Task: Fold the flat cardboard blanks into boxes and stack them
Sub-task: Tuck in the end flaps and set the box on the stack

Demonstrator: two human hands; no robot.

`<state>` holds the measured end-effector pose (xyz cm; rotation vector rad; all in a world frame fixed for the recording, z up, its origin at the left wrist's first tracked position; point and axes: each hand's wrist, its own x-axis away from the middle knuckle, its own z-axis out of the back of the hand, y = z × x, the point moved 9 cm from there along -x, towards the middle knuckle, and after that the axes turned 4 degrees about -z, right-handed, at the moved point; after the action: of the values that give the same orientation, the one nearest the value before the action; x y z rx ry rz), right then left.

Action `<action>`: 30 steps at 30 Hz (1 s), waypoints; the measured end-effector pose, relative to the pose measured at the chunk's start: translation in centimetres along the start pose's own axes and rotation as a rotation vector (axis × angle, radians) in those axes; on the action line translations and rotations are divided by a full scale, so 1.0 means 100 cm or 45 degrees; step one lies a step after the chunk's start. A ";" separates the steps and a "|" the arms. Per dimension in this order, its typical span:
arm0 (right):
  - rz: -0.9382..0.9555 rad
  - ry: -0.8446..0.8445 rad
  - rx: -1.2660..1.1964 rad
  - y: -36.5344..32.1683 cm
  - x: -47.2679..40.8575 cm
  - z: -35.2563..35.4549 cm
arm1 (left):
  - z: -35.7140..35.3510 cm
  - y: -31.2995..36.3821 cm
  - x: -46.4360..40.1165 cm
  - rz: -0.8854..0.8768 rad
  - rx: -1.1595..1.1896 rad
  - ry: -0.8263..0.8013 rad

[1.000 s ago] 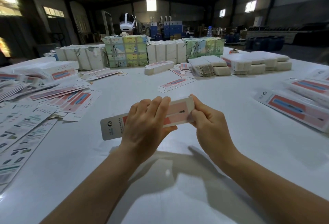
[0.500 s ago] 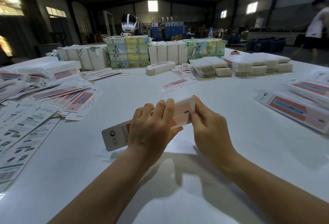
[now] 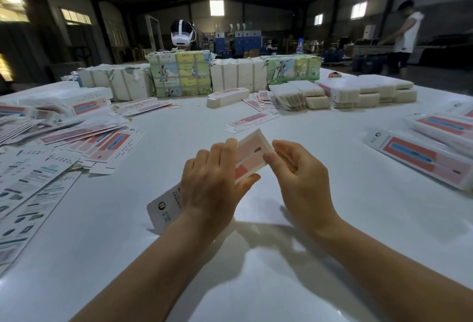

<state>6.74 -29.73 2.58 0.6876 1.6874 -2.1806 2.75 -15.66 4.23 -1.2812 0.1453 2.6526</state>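
A broad white worktop (image 3: 294,219) fills the view, and along its far edge runs a wall of wrapped bundles (image 3: 179,76), some white, some printed green and yellow, with a white headset (image 3: 181,32) perched behind them. At far right, low stacks of white blanks (image 3: 368,89) sit side by side. Over on the left a big loose spread of flat blanks (image 3: 64,147) fans out across the worktop, pink and blue panels face up, with paler printed sheets nearer the left edge. On the right, a row of folded boxes (image 3: 422,155) lies close together, touching. A single flat blank (image 3: 252,122) lies alone in the middle, just beyond the hands. And here is the action: one box (image 3: 249,155), long and narrow, is held up off the worktop, tilted, its white end low and near-left, its pink end high and far-right. The left hand (image 3: 212,183) has a closed grip around the middle of it, fingers over the top, thumb underneath. The right hand (image 3: 299,176) is half open beside the pink end, its thumb tip touching that end, its fingers curled loosely and holding nothing.
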 end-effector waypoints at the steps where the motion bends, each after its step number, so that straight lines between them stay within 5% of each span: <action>1: 0.052 0.028 0.025 -0.003 0.001 0.002 | 0.001 -0.001 0.000 0.004 0.014 0.004; 6: 0.304 0.097 0.201 -0.021 0.011 0.001 | 0.002 0.000 0.000 -0.016 0.025 -0.005; 13: 0.097 -0.109 -0.052 -0.011 0.004 -0.005 | 0.006 -0.006 -0.005 -0.165 -0.013 -0.100; 20: 0.691 -0.573 0.639 -0.027 0.015 -0.037 | 0.000 0.006 -0.001 -0.512 -0.024 -0.203; 30: 0.514 -0.720 1.022 0.013 0.007 -0.047 | 0.000 0.004 0.005 -0.390 0.154 -0.195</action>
<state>7.74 -25.50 0.18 0.4469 0.3372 -2.3791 2.42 -15.99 3.84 -0.9715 0.0783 2.4258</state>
